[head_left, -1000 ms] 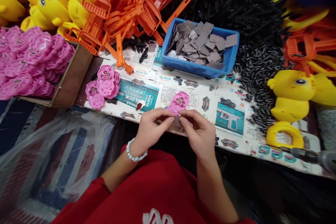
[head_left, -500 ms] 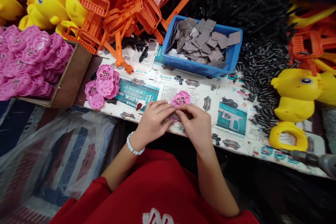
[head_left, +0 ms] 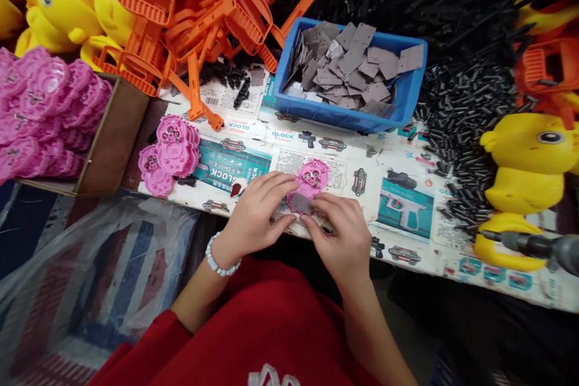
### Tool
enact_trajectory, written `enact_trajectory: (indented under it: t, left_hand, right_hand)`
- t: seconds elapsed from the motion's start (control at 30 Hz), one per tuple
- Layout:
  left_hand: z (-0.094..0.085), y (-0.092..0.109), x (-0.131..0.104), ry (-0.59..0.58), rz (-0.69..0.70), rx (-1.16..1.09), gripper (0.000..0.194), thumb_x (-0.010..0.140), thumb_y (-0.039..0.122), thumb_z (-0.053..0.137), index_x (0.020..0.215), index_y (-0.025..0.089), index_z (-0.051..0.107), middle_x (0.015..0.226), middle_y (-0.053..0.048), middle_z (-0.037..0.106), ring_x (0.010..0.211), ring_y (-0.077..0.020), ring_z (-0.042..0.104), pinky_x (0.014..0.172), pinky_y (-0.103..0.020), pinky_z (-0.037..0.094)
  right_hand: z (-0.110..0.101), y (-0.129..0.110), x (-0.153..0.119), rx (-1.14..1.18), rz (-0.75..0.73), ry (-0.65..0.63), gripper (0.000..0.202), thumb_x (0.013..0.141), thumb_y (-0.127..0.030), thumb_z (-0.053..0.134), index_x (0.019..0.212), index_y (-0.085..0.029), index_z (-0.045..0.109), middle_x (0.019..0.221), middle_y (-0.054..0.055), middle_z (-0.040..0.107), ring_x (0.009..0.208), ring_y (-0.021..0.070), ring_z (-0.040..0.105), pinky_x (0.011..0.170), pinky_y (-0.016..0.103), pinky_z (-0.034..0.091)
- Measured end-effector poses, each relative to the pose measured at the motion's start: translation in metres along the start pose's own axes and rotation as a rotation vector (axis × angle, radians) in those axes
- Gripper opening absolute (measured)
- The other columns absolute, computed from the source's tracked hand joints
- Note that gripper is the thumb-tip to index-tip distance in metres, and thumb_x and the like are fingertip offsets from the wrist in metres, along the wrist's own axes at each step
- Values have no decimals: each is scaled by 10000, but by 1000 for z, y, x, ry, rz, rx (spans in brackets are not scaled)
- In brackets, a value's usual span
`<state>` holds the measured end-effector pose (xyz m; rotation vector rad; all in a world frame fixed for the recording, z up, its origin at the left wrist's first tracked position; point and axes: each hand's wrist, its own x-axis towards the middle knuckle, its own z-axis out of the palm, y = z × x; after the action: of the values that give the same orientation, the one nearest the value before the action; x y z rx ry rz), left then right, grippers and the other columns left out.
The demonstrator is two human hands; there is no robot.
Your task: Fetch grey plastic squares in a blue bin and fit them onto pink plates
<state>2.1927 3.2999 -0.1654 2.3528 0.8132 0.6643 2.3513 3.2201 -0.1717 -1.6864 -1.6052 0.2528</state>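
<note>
The round pink plastic plate [head_left: 311, 184] carried a small flat grey card [head_left: 300, 203]. The rectangular blue plastic bin [head_left: 398, 113] in the upper middle held grey too. Yellow plastic ducks [head_left: 63, 9] and orange plastic frames [head_left: 199, 18] filled the upper left. The worktop [head_left: 407, 205] bore teal-and-white printed paper.

"GLOCK" is printed on the paper sheets [head_left: 289, 136] covering the table, just below the blue bin [head_left: 348, 117]; smaller print cannot be read.

One head-worn camera looks steeply down and forward from above the red-clad lap, close over the near edge of the surface [head_left: 407, 235], reaching to the blue bin [head_left: 353, 114] beyond.
</note>
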Motion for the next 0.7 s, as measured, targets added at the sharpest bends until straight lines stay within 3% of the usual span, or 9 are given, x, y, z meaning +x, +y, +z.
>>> enact_trajectory:
  t: [0.17,0.3,0.47,0.7]
  left_hand:
    - [-4,-3,11,-150,3,-17,315,849,228,569,1158,178,526,1176,-92,646,1134,-219,553,979,-418,428]
    - [0,-4,12,-119,-16,-47,234,859,266,582,1072,174,553,1018,-76,681,1024,-197,592,902,-365,470]
    - [2,-8,9,-108,-40,-101,322,839,283,617,1125,165,529,1062,-92,673,1045,-186,597,910,-344,491]
    - [2,-9,10,-99,-43,-116,294,838,265,618,1105,178,531,1052,-93,671,1040,-196,605,897,-363,507]
  right_hand:
    - [4,-4,5,-18,-10,-23,82,830,-158,638,899,-199,655,917,59,712,855,218,581,769,372,514]
    - [3,-2,7,-9,-9,-48,86,837,-149,627,891,-207,660,914,51,715,856,210,602,762,364,524]
    - [2,-2,10,1,10,-71,55,829,-168,639,865,-206,657,888,47,713,843,206,612,745,361,525]
    - [2,-3,11,-11,10,-92,80,830,-149,631,853,-215,669,897,48,704,847,208,600,745,378,529]
